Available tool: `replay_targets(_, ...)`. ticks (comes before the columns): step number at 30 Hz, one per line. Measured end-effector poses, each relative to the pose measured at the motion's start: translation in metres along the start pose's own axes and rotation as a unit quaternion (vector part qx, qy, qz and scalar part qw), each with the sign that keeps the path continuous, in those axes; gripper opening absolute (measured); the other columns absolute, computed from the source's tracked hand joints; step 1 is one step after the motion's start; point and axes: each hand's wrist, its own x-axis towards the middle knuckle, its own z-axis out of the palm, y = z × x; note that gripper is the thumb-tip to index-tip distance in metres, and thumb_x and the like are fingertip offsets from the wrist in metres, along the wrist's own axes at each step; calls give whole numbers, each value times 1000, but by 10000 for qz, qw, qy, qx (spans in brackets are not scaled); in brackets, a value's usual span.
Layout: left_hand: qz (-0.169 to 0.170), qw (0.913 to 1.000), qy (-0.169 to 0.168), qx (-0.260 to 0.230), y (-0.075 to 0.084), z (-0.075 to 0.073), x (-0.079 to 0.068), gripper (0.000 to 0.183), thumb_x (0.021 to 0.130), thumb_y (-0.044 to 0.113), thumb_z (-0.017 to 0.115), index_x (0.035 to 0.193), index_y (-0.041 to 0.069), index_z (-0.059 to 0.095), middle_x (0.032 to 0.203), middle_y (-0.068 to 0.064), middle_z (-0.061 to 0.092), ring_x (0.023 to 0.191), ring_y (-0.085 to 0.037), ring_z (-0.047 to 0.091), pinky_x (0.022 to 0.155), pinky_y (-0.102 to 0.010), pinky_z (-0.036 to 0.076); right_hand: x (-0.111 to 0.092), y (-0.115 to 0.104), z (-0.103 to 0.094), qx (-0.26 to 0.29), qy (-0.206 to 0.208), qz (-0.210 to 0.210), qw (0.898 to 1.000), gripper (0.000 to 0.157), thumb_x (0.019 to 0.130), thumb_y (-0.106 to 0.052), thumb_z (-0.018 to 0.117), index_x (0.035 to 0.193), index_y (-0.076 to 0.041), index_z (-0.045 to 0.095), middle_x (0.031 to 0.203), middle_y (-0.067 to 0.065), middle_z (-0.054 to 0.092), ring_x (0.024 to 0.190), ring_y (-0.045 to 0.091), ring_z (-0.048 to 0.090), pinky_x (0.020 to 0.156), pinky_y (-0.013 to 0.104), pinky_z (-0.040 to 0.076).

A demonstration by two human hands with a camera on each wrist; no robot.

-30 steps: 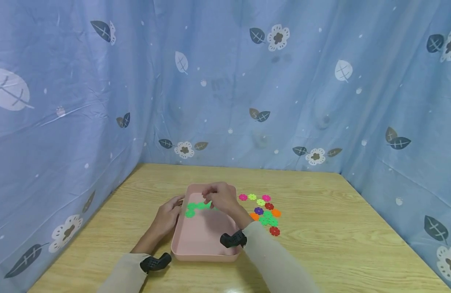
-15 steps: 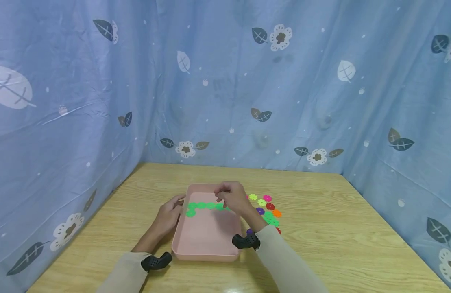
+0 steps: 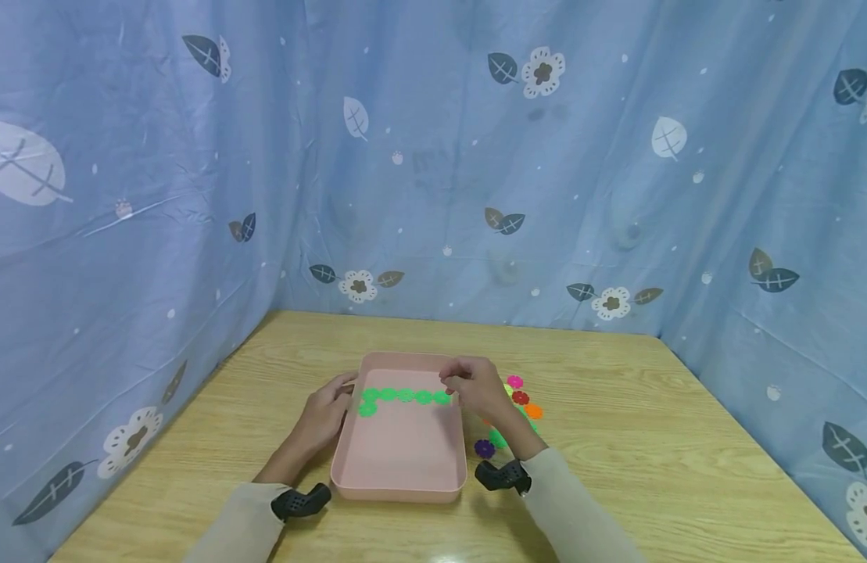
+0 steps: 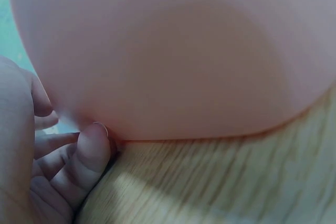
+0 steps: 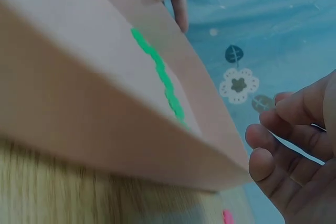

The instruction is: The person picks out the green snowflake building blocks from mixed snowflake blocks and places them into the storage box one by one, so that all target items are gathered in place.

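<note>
A shallow pink tray (image 3: 398, 457) sits on the table in the head view. Inside, several green flower-shaped plastic discs (image 3: 405, 396) form a row across it, with one below the row's left end. My left hand (image 3: 322, 414) grips the tray's left side, its fingers at the rim and its thumb low against the wall in the left wrist view. Over the tray's right rim hovers my right hand (image 3: 478, 387), close to the row's right end. Its fingers (image 5: 262, 136) are loosely bent in the right wrist view, with nothing between them and the thumb.
More flower discs lie on the table right of the tray, among them a purple disc (image 3: 485, 448), a dark red disc (image 3: 521, 398) and an orange disc (image 3: 534, 410). My right forearm covers part of this group. A blue patterned curtain (image 3: 433, 156) encloses the table.
My right hand has moved right along the row, from inside the tray to over its right rim. The row's right-hand green discs have come into view. My left hand keeps its place.
</note>
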Motion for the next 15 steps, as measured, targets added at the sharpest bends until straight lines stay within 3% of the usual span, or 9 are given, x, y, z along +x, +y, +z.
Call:
replay_targets(6,-43,9999,-34,-105,1,1,-1,51,101,12,40,151,9,46,142,-19,59,131,-37,57,109,-54,43,-9,11,-15,146,-29,155,9998,10,97,-3,61,95,-2,72,91,26,68,72,32,64,49,23,43)
replay_targets(15,23,9999,-69,-71,2,1,-1,51,102,13,39,152,9,45,142,-19,59,130,-38,58,107,-54,45,-21,24,-37,-146,-19,181,9997,13,97,-3,61,102,4,71,92,25,69,76,36,65,52,27,48)
